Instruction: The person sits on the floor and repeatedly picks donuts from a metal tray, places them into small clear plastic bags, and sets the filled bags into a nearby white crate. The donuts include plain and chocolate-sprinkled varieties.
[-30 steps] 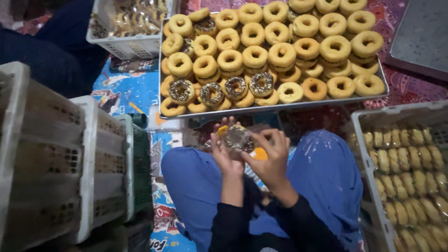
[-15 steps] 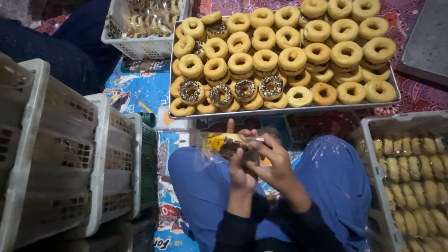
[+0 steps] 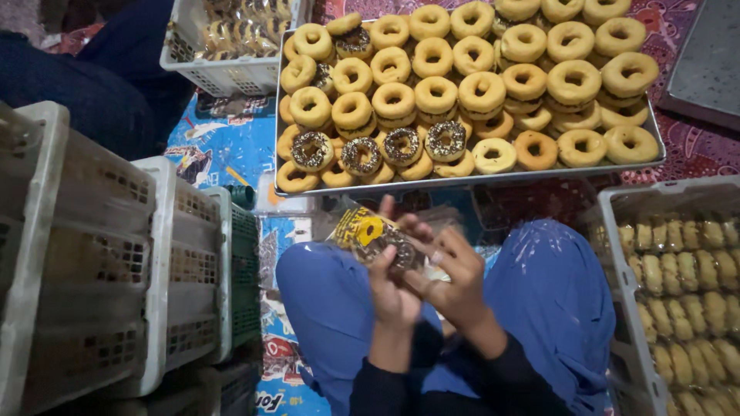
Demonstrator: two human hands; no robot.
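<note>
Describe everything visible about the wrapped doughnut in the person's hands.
The wrapped doughnut is a dark, sprinkle-topped ring inside a clear plastic wrapper with yellow print. It is tilted, held above the lap, just below the metal tray. The left hand grips it from beneath; the right hand pinches the wrapper's right end.

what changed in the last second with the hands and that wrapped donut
The wrapped donut has tilted and shifted toward the person's left, its bag end now sticking out past the left hand. The right hand has closed over its right side. Both hands held it throughout. The tray of donuts and the crates stayed as they were.
</note>
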